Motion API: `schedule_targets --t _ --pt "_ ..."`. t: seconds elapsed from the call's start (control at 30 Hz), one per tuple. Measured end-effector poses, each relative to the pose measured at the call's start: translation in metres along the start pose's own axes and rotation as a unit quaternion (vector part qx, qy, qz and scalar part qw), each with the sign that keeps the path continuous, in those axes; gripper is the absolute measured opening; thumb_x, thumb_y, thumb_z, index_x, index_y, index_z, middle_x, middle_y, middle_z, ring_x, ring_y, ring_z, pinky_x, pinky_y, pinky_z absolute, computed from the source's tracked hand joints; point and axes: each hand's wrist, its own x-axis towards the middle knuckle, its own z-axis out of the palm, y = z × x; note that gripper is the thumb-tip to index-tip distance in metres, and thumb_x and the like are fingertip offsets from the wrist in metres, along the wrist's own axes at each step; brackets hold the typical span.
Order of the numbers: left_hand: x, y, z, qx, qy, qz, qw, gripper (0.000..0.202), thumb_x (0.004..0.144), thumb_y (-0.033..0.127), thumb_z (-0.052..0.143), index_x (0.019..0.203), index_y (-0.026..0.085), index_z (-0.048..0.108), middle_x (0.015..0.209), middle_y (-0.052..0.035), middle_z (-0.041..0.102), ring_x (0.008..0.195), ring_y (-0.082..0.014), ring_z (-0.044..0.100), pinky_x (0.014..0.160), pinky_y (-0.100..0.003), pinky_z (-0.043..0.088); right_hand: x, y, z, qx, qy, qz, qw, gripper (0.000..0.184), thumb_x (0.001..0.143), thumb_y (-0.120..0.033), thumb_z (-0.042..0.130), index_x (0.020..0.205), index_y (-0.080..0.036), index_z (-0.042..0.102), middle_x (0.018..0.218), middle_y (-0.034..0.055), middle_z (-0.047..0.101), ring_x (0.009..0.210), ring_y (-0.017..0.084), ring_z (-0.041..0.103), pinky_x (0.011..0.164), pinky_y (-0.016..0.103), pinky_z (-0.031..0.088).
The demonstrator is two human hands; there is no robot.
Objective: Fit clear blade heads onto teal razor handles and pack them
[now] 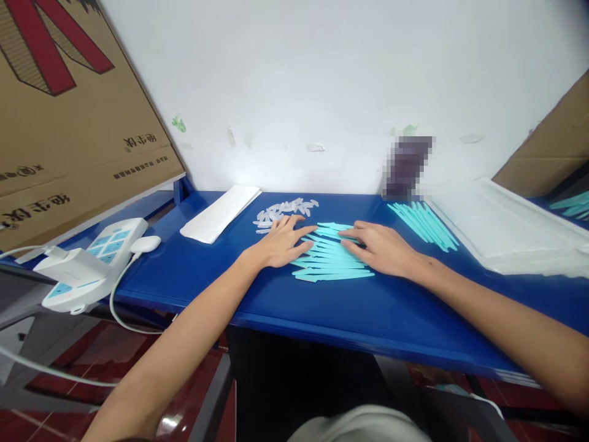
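Several slim turquoise sticks that look like eyebrow razors (334, 263) lie side by side in a spread row on the blue table. My left hand (284, 241) rests at their left ends, fingers apart, with the index finger and thumb touching the row. From the other side, the fingertips of my right hand (380, 247) lie on the right ends of the upper razors, its fingers stretched out. Neither hand lifts anything. Just beyond my left hand is a loose pile of small clear plastic covers (288, 209), partly hidden by the fingers.
A second group of turquoise razors (424, 225) lies to the right, beside clear plastic bags (497, 227). A folded white packet (221, 215) is at the left. A power strip (103, 252) with a charger and cable occupies the left edge. Cardboard boxes (87, 116) flank the table (294, 316).
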Motion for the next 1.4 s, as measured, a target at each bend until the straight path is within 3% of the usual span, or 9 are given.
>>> schedule_targets --t 0.1,0.3,0.53,0.73,0.97,1.3,1.4 --pt "0.0 0.001 -0.001 0.003 0.003 0.0 1.0 0.06 0.104 0.06 0.029 0.154 0.032 0.045 0.157 -0.0129 0.036 0.143 -0.0392 0.033 0.115 -0.063 0.028 0.0 0.001 0.001 0.001 0.005 0.013 1.0 0.053 0.104 -0.046 0.034 0.134 -0.018 0.068 0.107 0.0121 0.069 0.097 0.028 0.066 0.074 0.035 0.046" --pt "-0.001 0.005 -0.005 0.004 -0.001 -0.006 1.0 0.059 0.104 0.058 0.03 0.151 0.029 0.05 0.155 -0.0142 0.038 0.143 -0.0383 0.033 0.116 -0.061 0.028 0.0 0.002 0.001 -0.001 -0.001 -0.006 1.0 0.052 0.105 -0.047 0.032 0.124 -0.023 0.074 0.099 0.0097 0.066 0.085 0.024 0.064 0.068 0.033 0.043" --pt "-0.003 0.004 -0.008 -0.011 -0.004 -0.004 1.0 0.056 0.104 0.057 0.031 0.146 0.029 0.053 0.153 -0.0129 0.04 0.141 -0.0369 0.036 0.116 -0.059 0.028 0.0 -0.001 -0.002 0.027 -0.004 -0.028 0.999 0.051 0.104 -0.047 0.034 0.122 -0.02 0.074 0.102 0.0105 0.068 0.09 0.024 0.065 0.075 0.034 0.045" --pt "-0.003 0.003 -0.007 -0.011 0.001 0.004 1.0 0.055 0.104 0.057 0.031 0.148 0.029 0.051 0.151 -0.0128 0.042 0.139 -0.0362 0.037 0.115 -0.059 0.03 0.0 0.0 -0.004 0.016 0.025 0.01 1.0 0.051 0.104 -0.045 0.035 0.129 -0.019 0.07 0.101 0.01 0.07 0.084 0.023 0.065 0.068 0.033 0.043" --pt "-0.003 0.003 -0.008 -0.018 0.009 0.01 1.0 0.056 0.103 0.058 0.031 0.148 0.029 0.05 0.15 -0.0128 0.043 0.138 -0.0367 0.038 0.114 -0.059 0.031 0.002 0.011 -0.005 -0.008 0.061 0.064 0.996 0.047 0.101 -0.041 0.037 0.12 -0.019 0.074 0.101 0.0101 0.073 0.084 0.024 0.066 0.068 0.035 0.042" --pt "-0.002 0.002 -0.007 -0.007 0.024 0.027 0.999 0.053 0.105 0.05 0.031 0.147 0.026 0.052 0.147 -0.0135 0.046 0.136 -0.0348 0.041 0.112 -0.056 0.033 0.003 0.021 -0.007 -0.002 0.055 0.057 0.997 0.044 0.098 -0.04 0.041 0.116 -0.019 0.076 0.089 0.008 0.072 0.078 0.023 0.064 0.065 0.034 0.039" --pt "-0.003 0.005 -0.006 -0.008 0.023 0.045 0.999 0.054 0.105 0.051 0.031 0.148 0.026 0.051 0.151 -0.0132 0.046 0.138 -0.0348 0.041 0.113 -0.057 0.032 0.004 0.025 -0.004 -0.008 0.069 0.059 0.996 0.043 0.098 -0.041 0.042 0.117 -0.02 0.075 0.094 0.009 0.07 0.081 0.024 0.064 0.066 0.034 0.041"
